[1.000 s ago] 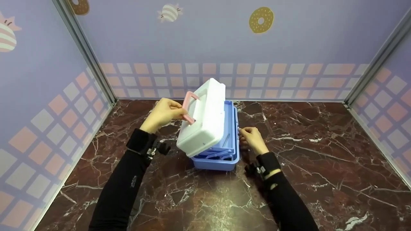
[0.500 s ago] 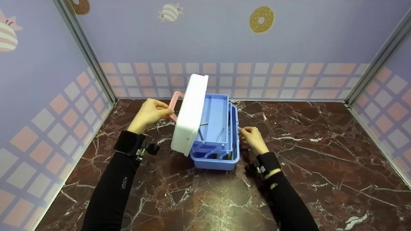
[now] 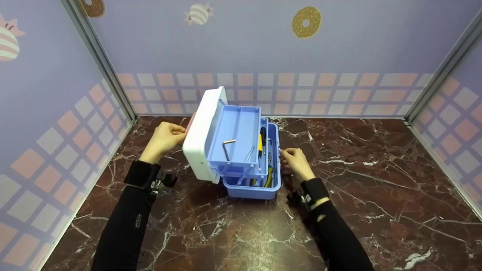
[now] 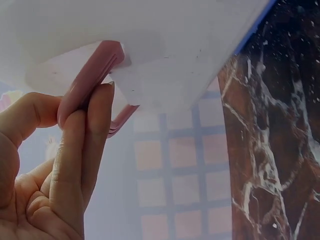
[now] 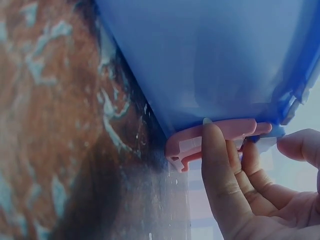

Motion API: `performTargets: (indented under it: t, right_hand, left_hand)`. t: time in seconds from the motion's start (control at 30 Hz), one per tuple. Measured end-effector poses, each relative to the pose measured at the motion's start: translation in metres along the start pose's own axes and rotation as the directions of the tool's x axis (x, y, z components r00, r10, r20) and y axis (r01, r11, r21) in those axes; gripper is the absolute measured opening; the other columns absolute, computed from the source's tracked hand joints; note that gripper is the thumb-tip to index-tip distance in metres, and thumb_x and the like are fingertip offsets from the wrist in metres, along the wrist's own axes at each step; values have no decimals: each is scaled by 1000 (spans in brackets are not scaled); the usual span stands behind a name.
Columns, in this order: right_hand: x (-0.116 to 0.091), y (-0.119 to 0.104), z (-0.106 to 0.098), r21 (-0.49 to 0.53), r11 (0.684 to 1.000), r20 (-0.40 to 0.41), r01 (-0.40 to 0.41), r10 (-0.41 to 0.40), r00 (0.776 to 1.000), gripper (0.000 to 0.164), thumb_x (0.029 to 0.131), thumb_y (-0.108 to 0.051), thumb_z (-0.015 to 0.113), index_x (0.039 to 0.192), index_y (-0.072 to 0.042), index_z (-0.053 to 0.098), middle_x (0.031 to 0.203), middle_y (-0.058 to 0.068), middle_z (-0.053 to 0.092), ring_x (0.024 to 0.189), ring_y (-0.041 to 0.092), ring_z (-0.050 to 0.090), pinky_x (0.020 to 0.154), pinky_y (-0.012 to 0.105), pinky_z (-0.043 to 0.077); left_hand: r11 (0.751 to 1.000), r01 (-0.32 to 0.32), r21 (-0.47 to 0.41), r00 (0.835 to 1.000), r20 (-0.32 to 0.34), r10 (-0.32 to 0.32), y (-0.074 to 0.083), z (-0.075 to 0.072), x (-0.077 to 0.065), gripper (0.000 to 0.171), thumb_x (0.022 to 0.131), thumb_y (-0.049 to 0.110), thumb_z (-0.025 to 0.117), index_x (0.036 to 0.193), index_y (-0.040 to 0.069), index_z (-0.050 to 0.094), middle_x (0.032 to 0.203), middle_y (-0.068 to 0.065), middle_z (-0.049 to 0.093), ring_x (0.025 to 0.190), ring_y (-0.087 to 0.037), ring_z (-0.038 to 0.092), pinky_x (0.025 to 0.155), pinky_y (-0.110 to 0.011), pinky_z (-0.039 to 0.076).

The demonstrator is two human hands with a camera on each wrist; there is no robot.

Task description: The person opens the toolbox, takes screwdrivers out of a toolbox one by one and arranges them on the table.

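A blue toolbox [image 3: 251, 191] stands open on the marble table. Its white lid [image 3: 202, 132] is tipped up to the left, and a blue cantilever tray [image 3: 241, 128] with hex keys [image 3: 227, 146] is raised beside it. A yellow-and-black screwdriver [image 3: 260, 141] lies in the tier below. My left hand [image 3: 170, 132] is behind the lid; in the left wrist view thumb and fingers [image 4: 95, 130] pinch the pink handle [image 4: 89, 80]. My right hand [image 3: 287, 155] rests at the box's right side, its straight fingers [image 5: 218, 170] touching the pink latch [image 5: 220, 133].
Brown marble tabletop [image 3: 376, 195] spreads to the right and front of the box. Patterned purple walls [image 3: 263, 49] close in the back and both sides, close behind the toolbox.
The lid has swung further open to the left with my left hand on the handle. The tray has lifted out and the tools underneath now show. My right hand has stayed put.
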State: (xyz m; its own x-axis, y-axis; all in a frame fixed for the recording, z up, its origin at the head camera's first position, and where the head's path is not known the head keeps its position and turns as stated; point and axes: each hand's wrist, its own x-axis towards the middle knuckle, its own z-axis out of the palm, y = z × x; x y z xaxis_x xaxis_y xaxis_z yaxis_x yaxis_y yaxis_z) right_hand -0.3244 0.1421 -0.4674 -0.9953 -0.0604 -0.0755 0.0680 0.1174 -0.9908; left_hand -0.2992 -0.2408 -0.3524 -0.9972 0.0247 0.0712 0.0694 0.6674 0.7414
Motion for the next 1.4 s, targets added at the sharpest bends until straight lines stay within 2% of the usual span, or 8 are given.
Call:
performTargets:
  t: [0.1, 0.37, 0.53, 0.63, 0.8, 1.0, 1.27, 1.4]
  right_hand:
    - [1, 0, 0, -23, 1000, 5, 20, -19, 1000, 26, 101, -18, 55, 84, 1, 60, 68, 4, 55, 56, 10, 52, 48, 22, 47]
    - [1, 0, 0, -96, 994, -17, 45, -47, 999, 30, 101, -20, 55, 89, 6, 63, 72, 4, 58, 64, 14, 56, 58, 23, 53]
    - [1, 1, -1, -86, 996, -28, 36, -38, 999, 28, 101, -20, 55, 88, 3, 63, 72, 4, 59, 64, 14, 58, 57, 24, 54]
    - [0, 1, -1, -89, 995, -33, 37, -40, 999, 27, 101, -21, 56, 86, 1, 62, 72, 4, 58, 64, 14, 58, 57, 25, 54]
    - [1, 2, 0, -73, 997, -30, 35, -37, 999, 27, 101, -20, 56, 83, 0, 61, 70, 4, 57, 62, 13, 56, 54, 24, 51]
    - [1, 2, -1, -61, 998, -20, 23, -24, 1000, 28, 101, -21, 57, 85, 1, 62, 70, 5, 58, 60, 12, 56, 52, 23, 50]
    - [2, 1, -1, -56, 998, -9, 28, -29, 1000, 25, 100, -19, 56, 83, -1, 62, 70, 4, 56, 60, 12, 55, 52, 23, 50]
    - [2, 1, -1, -46, 999, 3, 12, -12, 1000, 26, 100, -19, 56, 83, -1, 61, 69, 3, 56, 58, 12, 55, 52, 24, 52]
  left_hand:
    - [1000, 4, -9, 1000, -4, -4, -10, -1, -2, 33, 94, 16, 62, 119, -4, 68, 113, -21, 69, 107, -29, 70, 96, -37, 55]
    - [979, -63, -192, 996, 45, 73, -35, -1, -5, 35, 95, 5, 53, 121, -16, 62, 112, -30, 67, 71, 6, 62, 68, -12, 52]
    - [954, -6, -299, 997, 70, 29, -45, 1, -9, 40, 103, 20, 48, 119, -15, 63, 89, -4, 75, 69, 4, 58, 67, -13, 49]
    - [907, 85, -412, 991, 126, -36, -49, 2, -11, 60, 107, 39, 37, 127, -14, 57, 83, 10, 69, 72, 1, 61, 69, -16, 52]
    - [833, 142, -534, 980, 192, -44, -56, 5, -14, 81, 104, 55, 30, 139, -17, 42, 91, 4, 70, 80, -7, 68, 74, -23, 60]
    - [822, 189, -537, 974, 207, -89, -63, 9, -20, 58, 103, 49, 42, 120, -5, 56, 78, 6, 70, 69, -6, 67, 66, -22, 58]
    - [693, 219, -687, 971, 224, -85, -76, 17, -22, 32, 105, 34, 43, 110, 6, 59, 85, 1, 69, 78, -11, 68, 72, -28, 60]
    - [701, 202, -684, 975, 211, -75, -85, 20, -25, 32, 105, 32, 41, 110, 8, 62, 86, 2, 71, 79, -11, 69, 73, -27, 60]
